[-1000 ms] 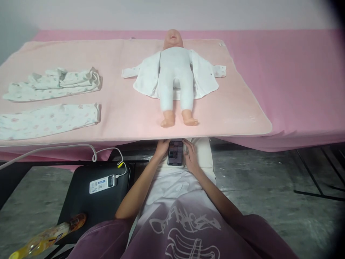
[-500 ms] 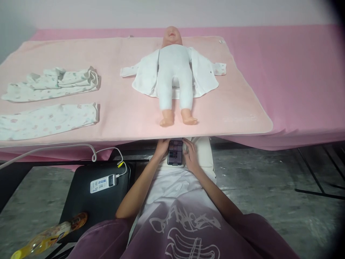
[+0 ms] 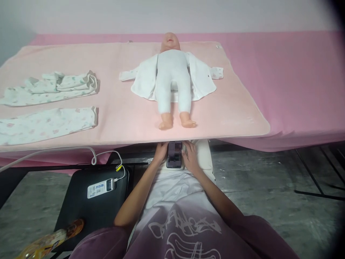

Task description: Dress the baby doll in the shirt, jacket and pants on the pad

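A dark smartphone (image 3: 174,154) lies screen up on my lap, just below the table edge. My left hand (image 3: 161,153) rests along the phone's left side, its fingers stretched forward and partly hidden at the table edge. On the other side, my right hand (image 3: 191,158) lies with fingers apart, the thumb near the phone's edge. Neither hand is wrapped round the phone. Beyond them a baby doll (image 3: 174,66) is on its back with bare feet towards me. Its arms are in a white baby jacket (image 3: 201,77), spread open on both sides.
Two patterned baby garments, a crumpled one (image 3: 72,84) and a flatter one (image 3: 51,124), lie left on the pink mat (image 3: 229,118). A black stool (image 3: 81,208) at my left carries a white device (image 3: 101,188) with a cable (image 3: 67,148) and a drink bottle (image 3: 54,239).
The view has tilted slightly, so everything on the table sits a little lower in the picture. My hands and the phone keep their places relative to each other.
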{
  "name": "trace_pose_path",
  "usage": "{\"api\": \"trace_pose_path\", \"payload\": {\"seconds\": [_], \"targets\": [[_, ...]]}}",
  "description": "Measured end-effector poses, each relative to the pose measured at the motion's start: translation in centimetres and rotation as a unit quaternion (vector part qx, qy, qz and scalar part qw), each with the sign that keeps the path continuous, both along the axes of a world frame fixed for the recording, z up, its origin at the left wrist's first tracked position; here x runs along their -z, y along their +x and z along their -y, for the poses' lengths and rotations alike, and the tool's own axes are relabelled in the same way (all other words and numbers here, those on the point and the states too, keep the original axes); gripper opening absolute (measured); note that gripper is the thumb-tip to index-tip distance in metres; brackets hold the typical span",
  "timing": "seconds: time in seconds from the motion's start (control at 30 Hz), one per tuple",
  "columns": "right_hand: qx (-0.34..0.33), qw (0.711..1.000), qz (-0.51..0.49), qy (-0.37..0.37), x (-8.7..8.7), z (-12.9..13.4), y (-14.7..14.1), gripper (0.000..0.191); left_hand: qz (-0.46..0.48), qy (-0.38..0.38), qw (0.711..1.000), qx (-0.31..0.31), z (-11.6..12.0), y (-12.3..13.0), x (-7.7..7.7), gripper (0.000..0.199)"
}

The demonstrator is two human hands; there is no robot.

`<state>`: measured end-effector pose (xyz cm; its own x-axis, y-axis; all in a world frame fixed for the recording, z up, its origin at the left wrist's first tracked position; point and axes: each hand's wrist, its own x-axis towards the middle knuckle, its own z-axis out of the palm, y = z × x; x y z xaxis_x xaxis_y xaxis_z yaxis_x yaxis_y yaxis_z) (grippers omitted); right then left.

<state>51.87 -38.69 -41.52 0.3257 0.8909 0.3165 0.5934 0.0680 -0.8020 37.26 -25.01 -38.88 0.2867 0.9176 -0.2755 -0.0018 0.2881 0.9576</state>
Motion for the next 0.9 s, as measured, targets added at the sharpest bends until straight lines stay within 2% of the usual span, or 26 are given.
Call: {"api": "trace_pose_path", "payload": {"seconds": [0.13,0.5,0.73,0.9], "targets": [[-0.001,1.0,0.023,-0.013,0.1,-0.3,0.2,0.053,0.009,-0.008,1.0,-0.002,0.0,0.2,0.3,0.057],[0.023,0.998,0.044,-0.041,0.3,-0.9,-0.2,0.052,-0.022,0.002,0.999,0.026,0.7,-0.8,-0.4,0.044],[0.029,0.999,-0.016,-0.004,-0.5,0.6,-0.5,0.051,-0.074,-0.009,0.997,0.037,2.5,-4.1,-1.2,0.044],[0.034,0.996,-0.075,0.046,-1.8,3.4,-0.6,0.046,-0.118,0.029,0.987,0.104,4.3,-7.6,-2.3,0.054]]}}
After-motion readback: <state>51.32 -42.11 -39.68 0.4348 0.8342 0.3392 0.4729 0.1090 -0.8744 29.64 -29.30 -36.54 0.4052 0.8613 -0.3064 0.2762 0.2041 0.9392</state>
